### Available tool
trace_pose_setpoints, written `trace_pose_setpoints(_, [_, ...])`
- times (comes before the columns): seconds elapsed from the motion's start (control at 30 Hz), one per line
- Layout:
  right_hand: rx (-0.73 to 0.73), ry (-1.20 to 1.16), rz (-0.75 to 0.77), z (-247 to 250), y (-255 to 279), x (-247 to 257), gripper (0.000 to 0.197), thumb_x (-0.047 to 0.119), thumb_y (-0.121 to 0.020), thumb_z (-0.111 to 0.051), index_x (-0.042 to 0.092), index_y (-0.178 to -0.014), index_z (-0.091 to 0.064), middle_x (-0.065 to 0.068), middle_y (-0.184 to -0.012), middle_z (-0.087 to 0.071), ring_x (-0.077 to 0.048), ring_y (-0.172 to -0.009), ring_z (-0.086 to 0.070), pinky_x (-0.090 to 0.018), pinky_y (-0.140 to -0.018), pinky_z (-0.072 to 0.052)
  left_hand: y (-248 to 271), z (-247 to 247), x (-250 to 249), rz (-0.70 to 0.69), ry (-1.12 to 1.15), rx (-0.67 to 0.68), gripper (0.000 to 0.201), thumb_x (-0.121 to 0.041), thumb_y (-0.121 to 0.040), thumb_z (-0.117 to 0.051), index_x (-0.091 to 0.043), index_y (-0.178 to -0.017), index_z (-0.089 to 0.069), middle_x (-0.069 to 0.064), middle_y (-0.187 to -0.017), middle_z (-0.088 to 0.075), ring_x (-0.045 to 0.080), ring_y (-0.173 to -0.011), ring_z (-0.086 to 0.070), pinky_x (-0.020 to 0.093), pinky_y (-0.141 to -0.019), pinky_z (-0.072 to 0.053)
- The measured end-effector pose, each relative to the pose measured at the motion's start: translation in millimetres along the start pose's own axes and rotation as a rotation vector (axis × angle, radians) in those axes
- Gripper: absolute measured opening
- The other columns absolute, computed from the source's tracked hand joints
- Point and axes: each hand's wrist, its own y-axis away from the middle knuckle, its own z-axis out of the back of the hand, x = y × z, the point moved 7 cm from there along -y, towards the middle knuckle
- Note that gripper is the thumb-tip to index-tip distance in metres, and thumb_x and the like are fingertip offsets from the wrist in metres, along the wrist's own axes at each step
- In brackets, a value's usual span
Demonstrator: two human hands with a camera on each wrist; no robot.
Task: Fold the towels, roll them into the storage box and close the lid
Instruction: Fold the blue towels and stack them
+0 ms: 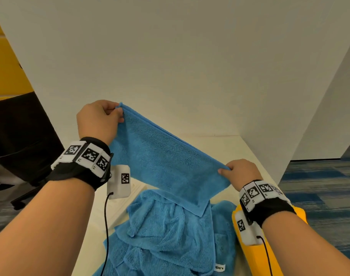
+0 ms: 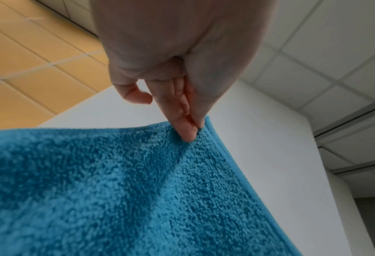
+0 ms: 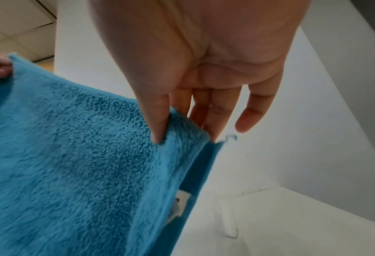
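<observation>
A blue towel (image 1: 166,162) folded in half hangs stretched in the air between both hands above the table. My left hand (image 1: 102,118) pinches its upper left corner; in the left wrist view the fingers (image 2: 184,121) clamp the towel's (image 2: 138,190) edge. My right hand (image 1: 240,172) pinches the lower right corner, thumb in front and fingers (image 3: 212,112) behind the towel (image 3: 72,155). A heap of several crumpled blue towels (image 1: 170,236) lies on the table below. A yellow storage box (image 1: 289,246) sits under my right forearm, mostly hidden.
The white table (image 1: 220,144) stands against a white partition wall (image 1: 170,56). A white flat object (image 1: 118,204) lies left of the heap. A black chair (image 1: 16,136) stands to the left, blue carpet (image 1: 319,186) to the right.
</observation>
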Motion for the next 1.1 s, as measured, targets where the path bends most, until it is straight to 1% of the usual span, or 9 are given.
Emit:
trace_pose_setpoints(0.1, [-0.125,-0.102,-0.036,16,-1,-9,0.044,0.024,-0.095,-0.050,0.015,-0.053,-0.039,0.000,-0.054,-0.038,-0.014,-0.051,-0.035,-0.028,-0.047,-0.023,2,-2,23,0.071,-0.036,0.001,0.016,-0.022,-0.092,-0.059,-0.015,-0.102,-0.070,-0.006,-0.071,-0.067,0.006,-0.075,-0.063,0.023,-0.083,-0.046])
trace_pose_setpoints(0.23, [-0.196,-0.194,-0.040,29,-4,-16,0.040,0.016,-0.097,-0.044,0.014,-0.057,-0.041,-0.001,-0.057,-0.041,-0.014,-0.053,-0.036,-0.028,-0.048,-0.023,6,-6,53,0.157,-0.051,0.013,0.016,-0.022,-0.093,-0.057,-0.016,-0.104,-0.068,0.001,-0.077,-0.071,0.017,-0.086,-0.067,0.031,-0.087,-0.048])
trace_pose_setpoints(0.37, [-0.258,-0.290,-0.057,38,-2,-22,0.028,0.025,-0.093,-0.057,0.008,-0.072,-0.066,-0.009,-0.067,-0.060,-0.022,-0.062,-0.049,-0.029,-0.054,-0.031,8,-6,65,0.194,-0.071,0.001,0.017,-0.023,-0.093,-0.056,-0.016,-0.104,-0.068,0.000,-0.079,-0.071,0.017,-0.087,-0.067,0.029,-0.086,-0.047])
trace_pose_setpoints(0.47, [-0.345,-0.425,-0.106,44,2,-27,0.014,0.028,-0.087,-0.067,0.016,-0.087,-0.073,0.002,-0.078,-0.064,-0.017,-0.075,-0.056,-0.025,-0.068,-0.035,8,-5,69,0.197,-0.102,-0.012,0.018,-0.024,-0.093,-0.056,-0.016,-0.102,-0.069,0.002,-0.083,-0.071,0.020,-0.090,-0.066,0.031,-0.087,-0.048])
trace_pose_setpoints(0.6, [-0.435,-0.565,-0.124,49,2,-29,0.006,0.024,-0.082,-0.073,0.019,-0.086,-0.071,0.009,-0.075,-0.061,-0.009,-0.068,-0.054,-0.022,-0.070,-0.037,8,-4,74,0.205,-0.154,-0.020,0.023,-0.025,-0.093,-0.056,-0.013,-0.107,-0.069,0.007,-0.098,-0.070,0.026,-0.095,-0.064,0.031,-0.083,-0.044])
trace_pose_setpoints(0.77, [-0.539,-0.708,-0.055,57,2,-26,0.011,0.020,-0.084,-0.070,0.024,-0.081,-0.060,0.009,-0.075,-0.060,-0.013,-0.075,-0.057,-0.017,-0.064,-0.038,8,-11,80,0.236,-0.153,0.032,0.030,-0.024,-0.099,-0.046,-0.005,-0.119,-0.057,0.015,-0.116,-0.062,0.032,-0.104,-0.057,0.037,-0.084,-0.040])
trace_pose_setpoints(0.87, [-0.545,-0.798,0.017,63,-1,-21,0.013,0.021,-0.087,-0.067,0.028,-0.079,-0.059,0.001,-0.081,-0.066,-0.015,-0.076,-0.060,-0.017,-0.067,-0.043,11,-14,85,0.304,-0.059,0.035,0.032,-0.026,-0.101,-0.039,-0.007,-0.125,-0.049,0.016,-0.121,-0.057,0.031,-0.105,-0.053,0.034,-0.082,-0.037])
trace_pose_setpoints(1.0, [-0.540,-0.794,0.043,62,-6,-19,0.010,0.020,-0.093,-0.057,0.027,-0.087,-0.061,-0.001,-0.087,-0.068,-0.020,-0.085,-0.065,-0.033,-0.083,-0.050,15,-12,87,0.346,-0.005,-0.012,0.033,-0.028,-0.102,-0.035,-0.010,-0.128,-0.044,0.017,-0.121,-0.055,0.034,-0.111,-0.053,0.037,-0.086,-0.039])
trace_pose_setpoints(1.1, [-0.555,-0.820,0.017,63,-6,-23,0.013,0.015,-0.098,-0.047,0.016,-0.097,-0.060,0.007,-0.079,-0.064,-0.010,-0.076,-0.064,-0.025,-0.081,-0.046,16,-5,88,0.369,0.038,-0.055,0.033,-0.028,-0.102,-0.033,-0.013,-0.129,-0.042,0.011,-0.113,-0.054,0.030,-0.105,-0.053,0.039,-0.086,-0.040])
